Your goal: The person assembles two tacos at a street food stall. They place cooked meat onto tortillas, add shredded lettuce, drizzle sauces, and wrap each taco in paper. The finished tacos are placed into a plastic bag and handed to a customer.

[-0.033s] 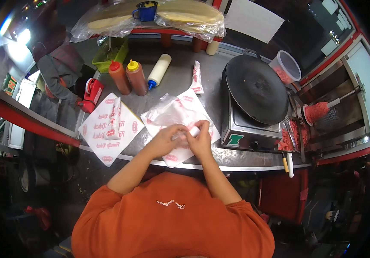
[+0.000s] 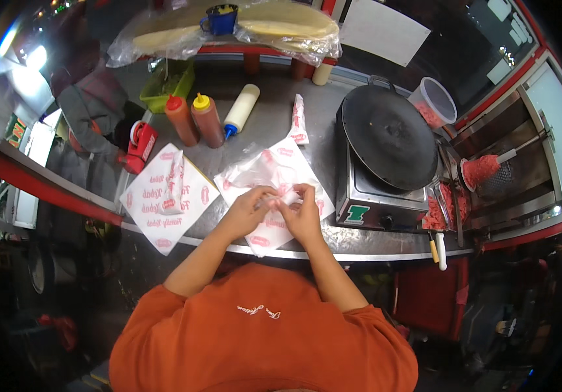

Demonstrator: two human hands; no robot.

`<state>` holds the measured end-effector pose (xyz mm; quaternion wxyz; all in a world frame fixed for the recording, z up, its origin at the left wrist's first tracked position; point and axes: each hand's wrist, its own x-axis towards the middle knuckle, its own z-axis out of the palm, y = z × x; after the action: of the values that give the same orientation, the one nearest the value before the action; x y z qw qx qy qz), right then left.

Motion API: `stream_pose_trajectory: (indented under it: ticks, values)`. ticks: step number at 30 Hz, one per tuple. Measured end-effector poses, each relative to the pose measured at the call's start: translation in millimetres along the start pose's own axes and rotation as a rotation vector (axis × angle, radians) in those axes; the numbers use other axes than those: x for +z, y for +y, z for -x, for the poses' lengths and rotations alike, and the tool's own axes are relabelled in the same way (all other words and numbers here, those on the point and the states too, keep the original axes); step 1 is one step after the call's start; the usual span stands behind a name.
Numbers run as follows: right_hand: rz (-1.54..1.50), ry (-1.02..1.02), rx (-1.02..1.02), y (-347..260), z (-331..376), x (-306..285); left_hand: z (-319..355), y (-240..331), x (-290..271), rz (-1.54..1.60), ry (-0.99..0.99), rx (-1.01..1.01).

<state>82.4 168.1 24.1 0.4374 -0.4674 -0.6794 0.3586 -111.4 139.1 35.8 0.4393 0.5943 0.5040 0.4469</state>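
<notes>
In front of me on the steel counter lie printed white wrapping sheets (image 2: pixel 297 158), with a crumpled, partly see-through wrapping (image 2: pixel 258 172) on top. My left hand (image 2: pixel 247 210) pinches this wrapping at its near side. Close beside it, my right hand (image 2: pixel 302 212) also grips the wrapping, fingertips bent inward. The fingers of both hands almost meet, and they hide part of what lies between them. To the left, a wrapped roll (image 2: pixel 175 179) rests on a stack of printed sheets (image 2: pixel 153 222). Another wrapped roll (image 2: pixel 298 119) lies farther back, beside the griddle.
A round black griddle (image 2: pixel 389 134) sits on a steel burner (image 2: pixel 379 208) to the right. Beyond it are a pan of shredded meat (image 2: pixel 439 212) with knives and a meat spit (image 2: pixel 480 171). Sauce bottles (image 2: pixel 208 119) and a red tape dispenser (image 2: pixel 140 147) stand at the left; a person (image 2: pixel 88 104) is behind.
My fingertips have shifted slightly and drawn closer together on the wrapping. The whitish end seen by my right fingers is now more covered, and the wrapping is folded differently.
</notes>
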Motion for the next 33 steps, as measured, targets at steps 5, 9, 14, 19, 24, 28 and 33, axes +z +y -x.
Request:
stream_pose_trajectory:
  ticks: [5, 9, 14, 19, 24, 28, 33]
  values:
    - [0.084, 0.149, -0.030, -16.9, -50.8, -10.4, 5.9, -17.5, -23.7, -0.284, 0.402, 0.087]
    - [0.635, 0.182, 0.082, 20.5, -195.9, 32.6, 17.2, -14.0, -28.1, -0.113, 0.448, -0.145]
    - [0.569, -0.025, 0.261, 69.7, -280.1, 59.2, 36.5, -8.1, -23.3, -0.275, 0.333, -0.074]
    - [-0.588, -0.433, 0.125, -17.0, -141.5, -37.0, 32.9, -11.2, -24.3, -0.133, 0.475, -0.059]
    - [-0.497, -0.731, 0.443, -54.7, -15.4, -58.2, 26.3, 0.3, -26.8, -0.114, 0.534, 0.046]
    - [0.054, -0.470, 0.114, -26.5, -27.7, 19.7, 27.6, -8.1, -21.2, -0.173, 0.398, 0.001]
    - [0.334, -0.143, -0.361, -54.9, -42.5, 65.9, 17.8, -60.6, -17.7, -0.175, 0.467, 0.125]
